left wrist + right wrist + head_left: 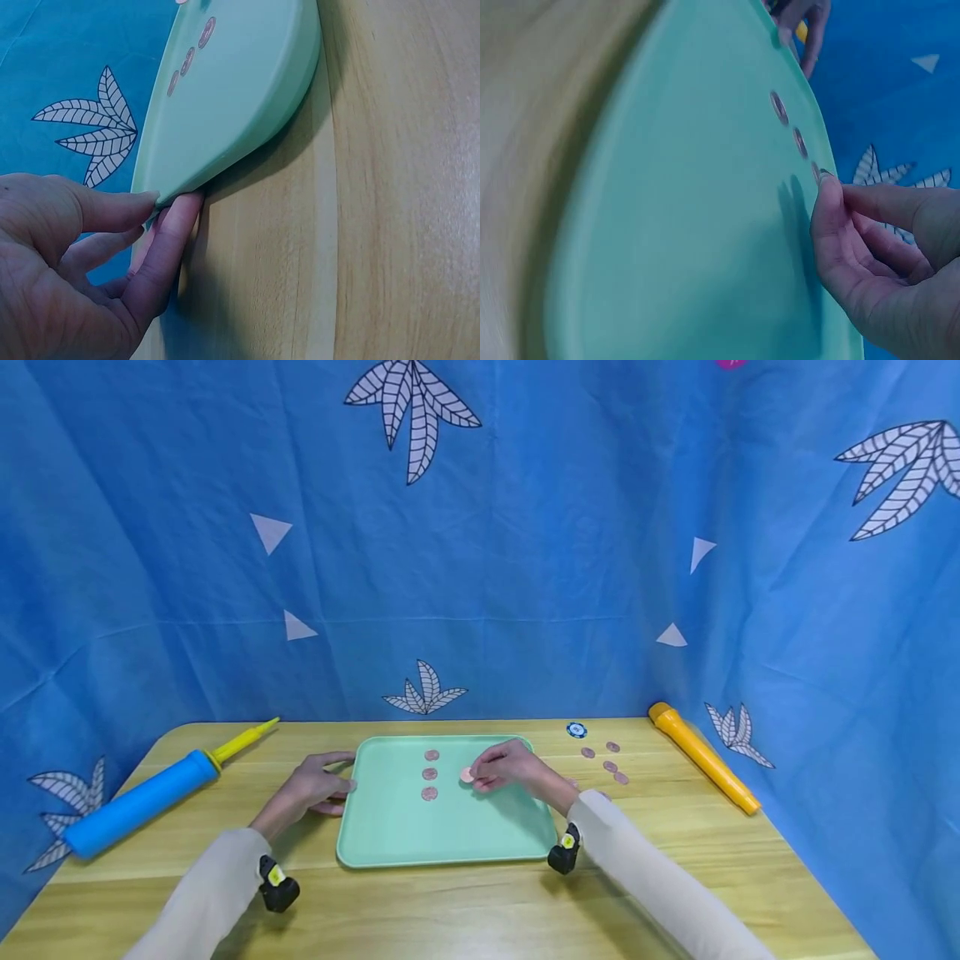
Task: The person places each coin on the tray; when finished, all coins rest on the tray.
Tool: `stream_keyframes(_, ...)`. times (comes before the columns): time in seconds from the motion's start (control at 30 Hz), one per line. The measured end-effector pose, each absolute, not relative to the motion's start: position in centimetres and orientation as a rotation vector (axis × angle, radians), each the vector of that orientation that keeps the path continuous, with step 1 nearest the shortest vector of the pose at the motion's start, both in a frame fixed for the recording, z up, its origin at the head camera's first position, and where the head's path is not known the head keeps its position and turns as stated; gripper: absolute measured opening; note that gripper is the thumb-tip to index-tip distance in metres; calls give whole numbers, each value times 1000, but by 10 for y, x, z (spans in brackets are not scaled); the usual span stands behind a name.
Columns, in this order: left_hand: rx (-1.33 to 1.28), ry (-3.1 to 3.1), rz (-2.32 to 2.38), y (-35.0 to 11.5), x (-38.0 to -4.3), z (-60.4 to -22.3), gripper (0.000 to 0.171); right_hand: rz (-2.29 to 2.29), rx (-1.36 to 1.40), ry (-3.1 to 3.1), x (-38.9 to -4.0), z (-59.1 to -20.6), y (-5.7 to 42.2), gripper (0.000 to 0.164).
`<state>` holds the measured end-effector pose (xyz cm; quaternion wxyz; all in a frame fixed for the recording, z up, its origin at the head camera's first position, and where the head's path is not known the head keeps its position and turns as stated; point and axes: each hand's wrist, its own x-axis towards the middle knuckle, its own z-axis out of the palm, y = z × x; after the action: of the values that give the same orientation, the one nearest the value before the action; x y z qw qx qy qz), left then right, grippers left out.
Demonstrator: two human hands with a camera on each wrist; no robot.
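Observation:
A mint-green tray (450,843) lies on the wooden table. My left hand (311,785) pinches its left rim, thumb on top and fingers below, as the left wrist view shows. Over the tray's right half, my right hand (506,767) pinches a small copper-pink coin (467,774) between thumb and fingertips. To the left of that coin, three similar coins lie flat on the tray in a column: a far one (431,755), a middle one (429,774) and a near one (429,793). In the right wrist view, the fingers mostly hide the held coin.
Several loose coins (588,752) lie right of the tray, some partly hidden by the right wrist. Behind them is a blue-and-white poker chip (577,730). An orange microphone-shaped object (705,757) lies far right, a blue-and-yellow hand pump (142,803) far left. A blue curtain (480,568) hangs behind.

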<state>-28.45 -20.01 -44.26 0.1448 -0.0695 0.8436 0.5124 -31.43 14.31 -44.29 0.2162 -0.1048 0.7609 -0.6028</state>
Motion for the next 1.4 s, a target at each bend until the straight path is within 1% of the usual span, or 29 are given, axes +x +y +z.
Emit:
stream_keyframes(0.37, -215, 2431, 1465, -200, -284, -443, 65, -1560, -356, 2067, -299, -446, 116, 16)
stream_keyframes(0.93, -219, 2441, 1448, -199, -284, -442, 65, -1454, -349, 2190, -281, -445, 89, 10)
stream_keyframes(1.13, -197, 2443, 1451, -199, -284, -443, 64, -1409, -349, 2234, -279, -441, 85, 11)
stream_keyframes(1.4, -178, 2431, 1455, -200, -283, -441, 65, -1263, -365, 2356, -279, -436, 77, 18)
